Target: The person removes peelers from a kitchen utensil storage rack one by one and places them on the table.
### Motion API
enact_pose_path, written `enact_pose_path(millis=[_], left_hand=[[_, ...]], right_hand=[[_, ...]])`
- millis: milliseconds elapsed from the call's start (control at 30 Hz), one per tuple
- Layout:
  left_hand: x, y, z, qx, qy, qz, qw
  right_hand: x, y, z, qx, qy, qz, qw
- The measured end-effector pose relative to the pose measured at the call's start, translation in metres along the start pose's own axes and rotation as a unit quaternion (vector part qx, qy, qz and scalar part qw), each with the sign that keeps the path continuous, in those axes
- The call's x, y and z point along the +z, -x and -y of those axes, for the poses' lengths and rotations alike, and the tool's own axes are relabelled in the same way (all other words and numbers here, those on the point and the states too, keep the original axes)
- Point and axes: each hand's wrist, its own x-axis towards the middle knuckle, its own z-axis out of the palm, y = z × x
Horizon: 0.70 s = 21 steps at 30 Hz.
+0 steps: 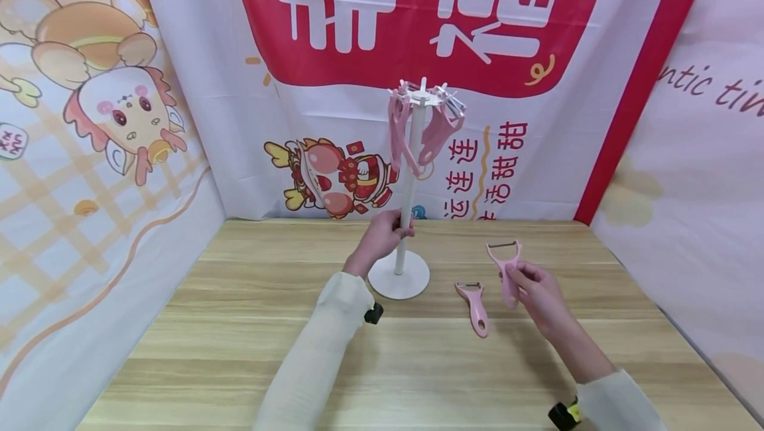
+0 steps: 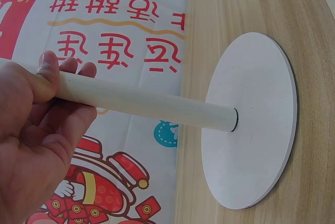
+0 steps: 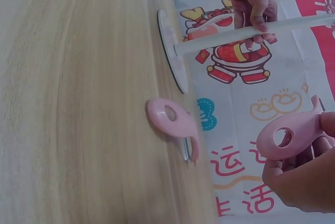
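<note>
A pink peeler (image 1: 473, 306) lies flat on the wooden desk (image 1: 239, 325), just right of the stand's round base. Behind the desk hangs a red and white banner (image 1: 334, 33) with a cartoon figure (image 1: 334, 179). Left of the desk hangs a cloth with a cartoon animal (image 1: 122, 116).

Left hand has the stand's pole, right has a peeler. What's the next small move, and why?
Probably lift the peeler in the right hand toward the hooks atop the stand. The left hand grips the pole, steadying it; other pink tools hang there, and the handle's hole is uncovered. A second peeler lies on the table.
</note>
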Motion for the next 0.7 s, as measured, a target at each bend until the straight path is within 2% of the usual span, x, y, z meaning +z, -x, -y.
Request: enact_pose_path(millis=[567, 700], left_hand=[[0.000, 0.000, -0.001, 0.000, -0.004, -0.003, 1.0000], [0.000, 0.001, -0.001, 0.005, -0.009, -0.003, 0.9999]], right_hand=[[-0.012, -0.004, -0.015, 0.046, 0.076, -0.020, 0.996], [-0.013, -0.005, -0.018, 0.044, 0.084, -0.017, 0.995]])
